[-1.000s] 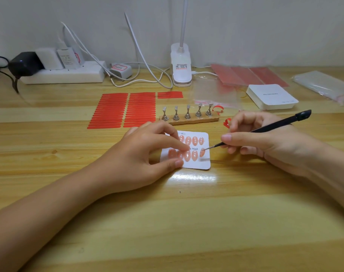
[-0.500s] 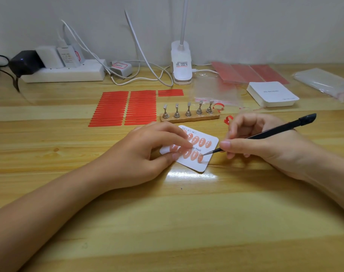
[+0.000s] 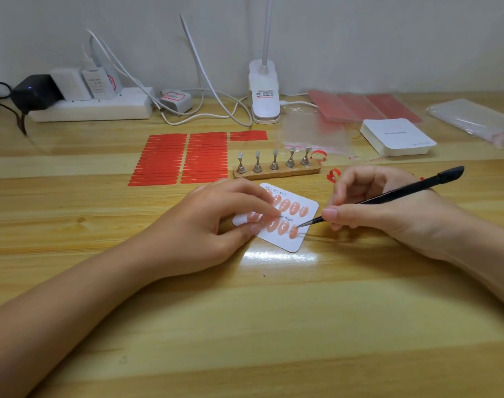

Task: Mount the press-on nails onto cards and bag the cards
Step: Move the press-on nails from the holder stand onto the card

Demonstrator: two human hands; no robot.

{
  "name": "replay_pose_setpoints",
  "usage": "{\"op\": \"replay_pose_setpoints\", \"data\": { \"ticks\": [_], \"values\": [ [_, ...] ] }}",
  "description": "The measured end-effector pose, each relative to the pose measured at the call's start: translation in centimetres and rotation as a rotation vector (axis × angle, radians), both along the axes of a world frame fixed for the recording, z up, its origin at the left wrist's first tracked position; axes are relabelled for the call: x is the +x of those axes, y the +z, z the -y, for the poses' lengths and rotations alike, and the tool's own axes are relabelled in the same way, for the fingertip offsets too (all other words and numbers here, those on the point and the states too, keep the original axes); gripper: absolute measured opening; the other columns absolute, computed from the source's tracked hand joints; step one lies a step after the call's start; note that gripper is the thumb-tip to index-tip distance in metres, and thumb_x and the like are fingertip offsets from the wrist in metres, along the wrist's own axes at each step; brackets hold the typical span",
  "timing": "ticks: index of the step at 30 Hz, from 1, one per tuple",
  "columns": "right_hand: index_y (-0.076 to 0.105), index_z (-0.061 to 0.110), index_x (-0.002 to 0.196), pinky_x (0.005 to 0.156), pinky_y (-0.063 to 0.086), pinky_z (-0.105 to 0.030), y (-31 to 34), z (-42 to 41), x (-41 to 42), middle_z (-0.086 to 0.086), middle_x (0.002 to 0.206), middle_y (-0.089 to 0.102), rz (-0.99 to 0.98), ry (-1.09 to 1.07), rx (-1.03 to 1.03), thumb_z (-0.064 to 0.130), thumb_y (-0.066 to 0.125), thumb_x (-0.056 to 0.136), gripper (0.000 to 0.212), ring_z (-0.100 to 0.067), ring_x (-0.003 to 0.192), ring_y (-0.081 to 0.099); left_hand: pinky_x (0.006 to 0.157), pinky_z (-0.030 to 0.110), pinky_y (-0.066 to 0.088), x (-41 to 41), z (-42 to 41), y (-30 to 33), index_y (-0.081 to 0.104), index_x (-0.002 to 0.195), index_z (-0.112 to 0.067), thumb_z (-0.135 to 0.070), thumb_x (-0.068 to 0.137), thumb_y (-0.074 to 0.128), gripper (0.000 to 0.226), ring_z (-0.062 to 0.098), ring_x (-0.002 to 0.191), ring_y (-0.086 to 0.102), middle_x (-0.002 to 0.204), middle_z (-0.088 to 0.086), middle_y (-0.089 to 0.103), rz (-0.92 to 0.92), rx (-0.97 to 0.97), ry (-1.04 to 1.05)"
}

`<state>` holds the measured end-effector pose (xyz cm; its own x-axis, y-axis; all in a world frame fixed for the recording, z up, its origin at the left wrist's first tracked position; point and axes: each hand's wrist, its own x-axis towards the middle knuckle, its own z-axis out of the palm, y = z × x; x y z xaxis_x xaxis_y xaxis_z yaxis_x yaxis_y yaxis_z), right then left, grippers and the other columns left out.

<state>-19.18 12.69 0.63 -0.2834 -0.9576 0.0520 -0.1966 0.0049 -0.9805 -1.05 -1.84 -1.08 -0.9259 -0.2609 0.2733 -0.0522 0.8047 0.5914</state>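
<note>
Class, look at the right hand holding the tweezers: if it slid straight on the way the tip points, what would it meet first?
The right hand aims the tweezers at the card's nearest-right nail, apparently already touching it; beyond lie the left hand's fingers.

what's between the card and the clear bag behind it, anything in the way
The wooden stand with its five metal holders lies on the desk between the card and the clear bag. A red curl of tape backing sits just right of it. Lifting the card over should clear both.
</note>
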Motion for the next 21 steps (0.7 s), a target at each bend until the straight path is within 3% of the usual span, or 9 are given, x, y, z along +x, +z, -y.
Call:
{"op": "replay_pose_setpoints", "data": {
  "ticks": [16,21],
  "values": [
    [0.057,0.017,0.058,0.046,0.047,-0.015,0.11,-0.19,-0.06,-0.004,0.059,0.066,-0.047,-0.005,0.029,0.019,0.073,0.053,0.017,-0.009,0.050,0.060,0.097,0.034,0.038,0.02,-0.04,0.03,0.068,0.103,-0.025,-0.030,0.082,0.053,0.027,-0.001,0.108,0.050,0.112,-0.017,0.057,0.001,-0.003,0.010],
    [0.059,0.020,0.056,0.047,0.048,-0.014,-0.07,-0.26,-0.20,-0.002,0.057,0.064,0.001,-0.129,-0.037,0.027,0.075,0.045,0.021,-0.005,0.050,0.059,0.096,0.029,0.038,-0.01,-0.10,0.07,0.069,0.104,-0.023,-0.030,0.082,0.052,0.028,-0.002,0.106,0.050,0.111,-0.018,0.057,-0.003,-0.022,0.007]
  ]
}}
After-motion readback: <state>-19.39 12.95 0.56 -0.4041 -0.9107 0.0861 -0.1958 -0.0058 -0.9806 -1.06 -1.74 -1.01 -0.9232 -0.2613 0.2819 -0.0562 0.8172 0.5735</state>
